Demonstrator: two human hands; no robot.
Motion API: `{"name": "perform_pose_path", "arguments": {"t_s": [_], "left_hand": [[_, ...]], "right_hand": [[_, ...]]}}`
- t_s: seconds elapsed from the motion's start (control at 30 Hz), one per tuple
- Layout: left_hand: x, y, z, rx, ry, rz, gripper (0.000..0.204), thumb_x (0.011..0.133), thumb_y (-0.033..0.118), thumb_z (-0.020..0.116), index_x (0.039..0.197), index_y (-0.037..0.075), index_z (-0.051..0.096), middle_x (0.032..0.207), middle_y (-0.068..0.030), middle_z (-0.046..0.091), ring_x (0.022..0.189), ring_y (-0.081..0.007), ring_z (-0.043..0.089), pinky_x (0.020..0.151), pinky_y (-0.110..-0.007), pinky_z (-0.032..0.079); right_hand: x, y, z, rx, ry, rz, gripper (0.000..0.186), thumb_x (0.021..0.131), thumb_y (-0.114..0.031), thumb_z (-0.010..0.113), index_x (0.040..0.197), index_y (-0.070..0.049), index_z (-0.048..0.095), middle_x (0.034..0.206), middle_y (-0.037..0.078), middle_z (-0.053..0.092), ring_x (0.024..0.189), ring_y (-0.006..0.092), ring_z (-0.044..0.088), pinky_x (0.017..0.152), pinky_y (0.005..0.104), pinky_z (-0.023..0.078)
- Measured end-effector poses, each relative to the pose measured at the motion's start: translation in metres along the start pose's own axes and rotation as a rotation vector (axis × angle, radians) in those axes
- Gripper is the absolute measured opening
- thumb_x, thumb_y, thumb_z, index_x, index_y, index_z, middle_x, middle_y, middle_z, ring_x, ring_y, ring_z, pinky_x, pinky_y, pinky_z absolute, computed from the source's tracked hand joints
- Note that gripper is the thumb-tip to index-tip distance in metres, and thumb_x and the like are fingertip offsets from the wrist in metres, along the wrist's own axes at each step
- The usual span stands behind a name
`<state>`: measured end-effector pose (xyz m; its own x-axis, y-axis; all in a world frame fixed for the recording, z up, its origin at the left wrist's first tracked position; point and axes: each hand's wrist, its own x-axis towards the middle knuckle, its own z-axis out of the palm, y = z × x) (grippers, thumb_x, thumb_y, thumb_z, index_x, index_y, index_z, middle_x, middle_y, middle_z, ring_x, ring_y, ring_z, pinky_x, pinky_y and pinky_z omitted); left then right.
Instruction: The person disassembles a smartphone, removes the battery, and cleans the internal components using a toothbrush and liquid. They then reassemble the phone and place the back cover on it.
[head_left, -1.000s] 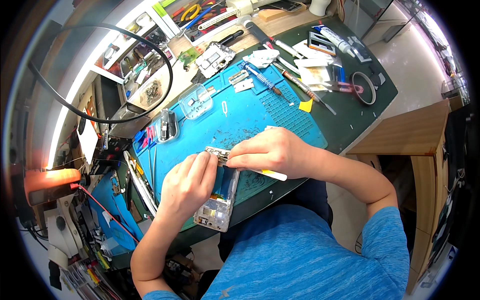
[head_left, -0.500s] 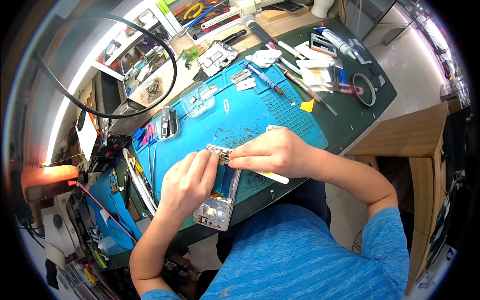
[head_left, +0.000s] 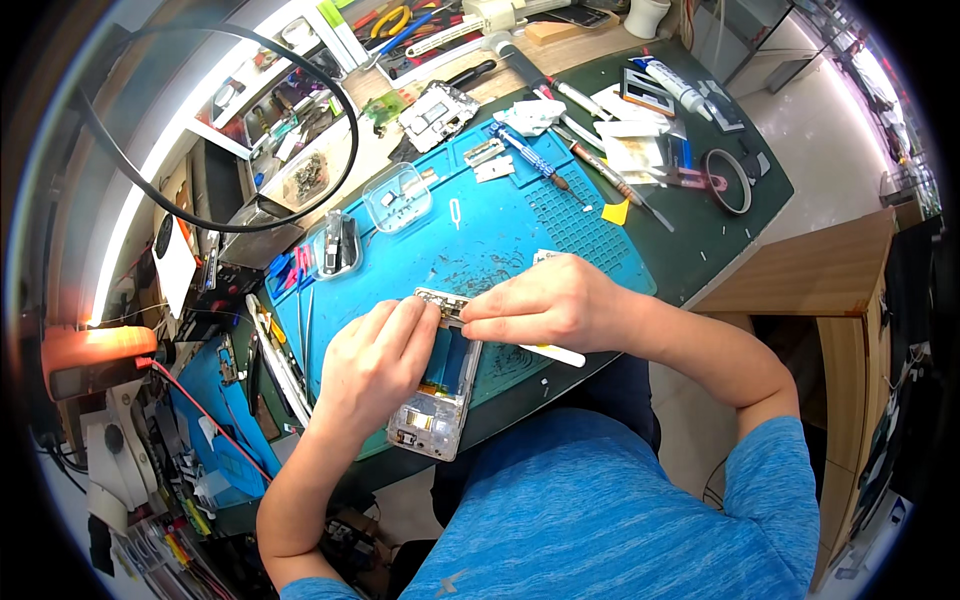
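Note:
An opened phone (head_left: 430, 425), its back off and inner parts bare, lies tilted at the mat's near edge. The fingers of my left hand (head_left: 375, 360) are closed on its left side, close to the top end. My right hand (head_left: 555, 308) pinches at the phone's upper right corner, fingertips close to the small parts there. From under that palm sticks out the rounded end of a white pry stick (head_left: 558, 355); its other end is hidden by the fingers. My fingertips cover part of the phone's top.
A blue repair mat (head_left: 400, 265) carries two clear plastic boxes (head_left: 397, 197), a SIM pin (head_left: 455, 214) and a blue screwdriver (head_left: 535, 155). Tweezers (head_left: 309, 330) lie at left. A tape ring (head_left: 728, 182) and a white tube (head_left: 678, 88) sit far right. A black-rimmed ring (head_left: 352, 130) hangs upper left.
The white pry stick's visible end has shifted slightly to the right along with my right hand. My left hand and the phone stay nearly in place.

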<state>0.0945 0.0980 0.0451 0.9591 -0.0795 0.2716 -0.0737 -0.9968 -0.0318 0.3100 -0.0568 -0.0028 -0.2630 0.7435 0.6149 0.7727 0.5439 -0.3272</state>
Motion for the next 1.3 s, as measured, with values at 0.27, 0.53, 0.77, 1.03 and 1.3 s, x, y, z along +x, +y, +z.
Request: {"name": "perform_pose_path", "arguments": {"t_s": [0.27, 0.53, 0.77, 1.03, 1.3], "left_hand": [[0.000, -0.002, -0.001, -0.040, 0.017, -0.013, 0.038, 0.075, 0.007, 0.069, 0.112, -0.003, 0.071, 0.109, -0.0097, 0.068, 0.094, -0.0220, 0.068, 0.075, -0.033, 0.058], [-0.014, 0.005, 0.010, -0.121, 0.072, -0.094, 0.042, 0.076, 0.002, 0.069, 0.117, -0.003, 0.071, 0.115, -0.0118, 0.068, 0.103, -0.0271, 0.069, 0.085, -0.037, 0.059], [-0.016, 0.006, 0.011, -0.204, 0.110, -0.125, 0.044, 0.075, -0.003, 0.071, 0.118, -0.003, 0.071, 0.120, -0.0124, 0.068, 0.105, -0.0284, 0.070, 0.086, -0.037, 0.059], [-0.021, 0.026, 0.010, -0.165, 0.116, -0.261, 0.041, 0.078, -0.003, 0.073, 0.119, -0.005, 0.070, 0.119, -0.0142, 0.066, 0.104, -0.0302, 0.069, 0.085, -0.038, 0.060], [-0.026, 0.034, 0.013, -0.160, 0.151, -0.337, 0.040, 0.081, -0.003, 0.072, 0.121, -0.003, 0.070, 0.120, -0.0147, 0.064, 0.102, -0.0302, 0.069, 0.083, -0.038, 0.059]], "right_hand": [[0.002, 0.003, 0.000, 0.055, 0.021, 0.029, 0.021, 0.089, -0.012, 0.070, 0.109, -0.016, 0.075, 0.112, 0.002, 0.077, 0.092, 0.0174, 0.077, 0.065, 0.0299, 0.062], [0.004, 0.004, -0.003, 0.200, -0.011, 0.163, 0.021, 0.091, -0.015, 0.070, 0.111, -0.018, 0.076, 0.116, -0.002, 0.076, 0.090, 0.0189, 0.076, 0.069, 0.0299, 0.062], [0.009, 0.000, -0.005, 0.353, 0.145, 0.308, 0.017, 0.089, -0.012, 0.075, 0.106, -0.010, 0.074, 0.108, 0.004, 0.075, 0.086, 0.0236, 0.074, 0.069, 0.0334, 0.061], [0.016, -0.028, -0.007, -0.127, -0.016, 0.291, 0.031, 0.074, -0.008, 0.076, 0.104, -0.012, 0.073, 0.092, 0.002, 0.063, 0.079, 0.0185, 0.067, 0.063, 0.0325, 0.050], [0.036, -0.019, 0.022, 0.033, 0.026, 0.575, 0.021, 0.087, -0.017, 0.079, 0.105, -0.008, 0.074, 0.097, 0.006, 0.069, 0.082, 0.0276, 0.071, 0.070, 0.0397, 0.058]]}}
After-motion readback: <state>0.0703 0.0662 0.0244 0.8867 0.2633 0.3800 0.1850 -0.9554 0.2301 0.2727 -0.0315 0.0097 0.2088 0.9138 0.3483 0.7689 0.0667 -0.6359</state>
